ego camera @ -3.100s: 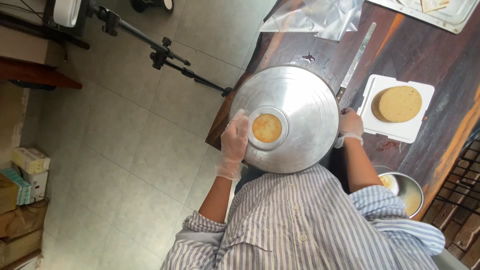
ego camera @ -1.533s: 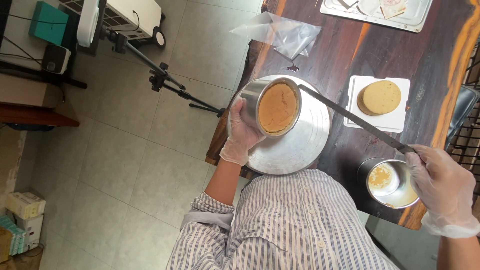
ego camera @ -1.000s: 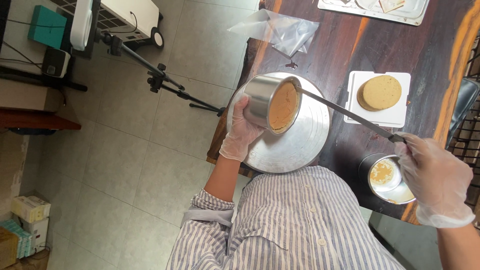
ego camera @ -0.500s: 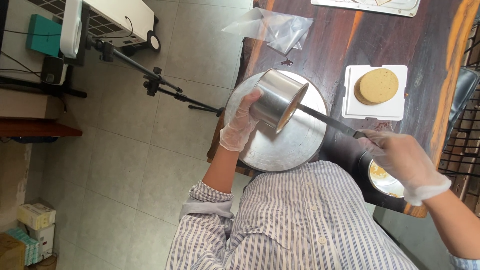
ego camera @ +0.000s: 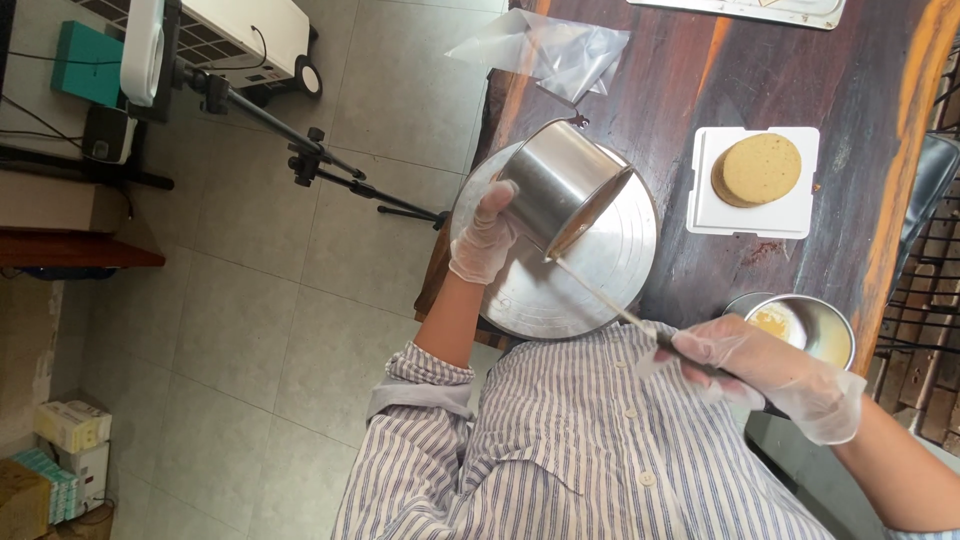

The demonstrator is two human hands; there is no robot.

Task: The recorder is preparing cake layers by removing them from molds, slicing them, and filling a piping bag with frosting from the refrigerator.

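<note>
My left hand (ego camera: 482,238), in a clear glove, grips a round steel cake tin (ego camera: 560,183) and holds it tilted on its side above a silver turntable (ego camera: 600,285). The tin's open end faces right, with a tan cake edge showing inside. My right hand (ego camera: 770,372), also gloved, holds the handle of a long thin spatula (ego camera: 598,294). The blade's tip reaches the tin's lower rim.
Round tan cake layers (ego camera: 760,168) lie on a white square board (ego camera: 705,205) on the dark wooden table (ego camera: 860,120). A steel bowl (ego camera: 815,325) sits near my right hand. A clear plastic bag (ego camera: 560,55) lies at the far end. A tripod (ego camera: 300,150) stands on the tiled floor.
The tin was lifted off the turntable and tilted over onto its side. My right hand picked up the spatula and drew in toward my body, bringing the blade tip to the tin's rim.
</note>
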